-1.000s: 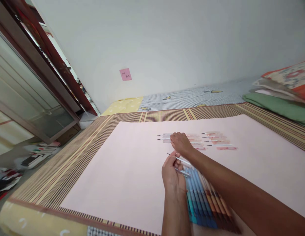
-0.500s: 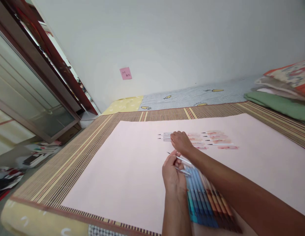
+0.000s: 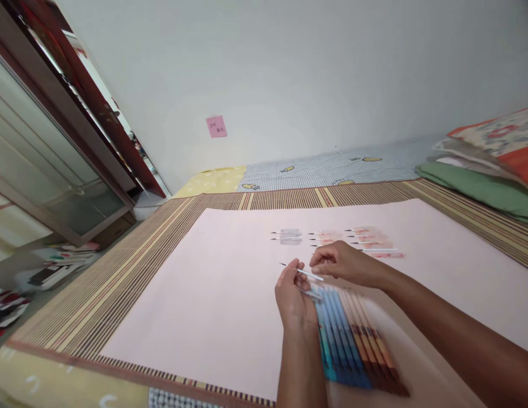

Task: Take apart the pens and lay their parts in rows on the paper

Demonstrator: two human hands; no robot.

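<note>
My left hand (image 3: 292,292) is closed on a thin white stick (image 3: 308,274) with a dark pointed tip, resembling a pen refill. A clear, pale piece (image 3: 310,293) sticks out lower from the same hand. Just right of it, my right hand (image 3: 338,262) hovers by the stick's tail, its fingers curved and thumb apart, with nothing visible in them. Below lie several blue pens (image 3: 338,323) and brown pens (image 3: 374,340) side by side. Beyond are similar white sticks with grey strips (image 3: 291,237) and pinkish strips (image 3: 368,235), partly behind my right hand.
A large pale pink sheet (image 3: 195,294) covers much of the striped mat (image 3: 102,272). Folded green cloth (image 3: 476,190) and a floral cushion (image 3: 502,133) sit at the right. A pink note (image 3: 216,126) is stuck on the wall. Papers (image 3: 55,272) lie in the left corner.
My right hand has drawn back from the grey strips toward the right and nearer, beside my left hand. The left hand keeps its hold on the stick. The view has shifted slightly.
</note>
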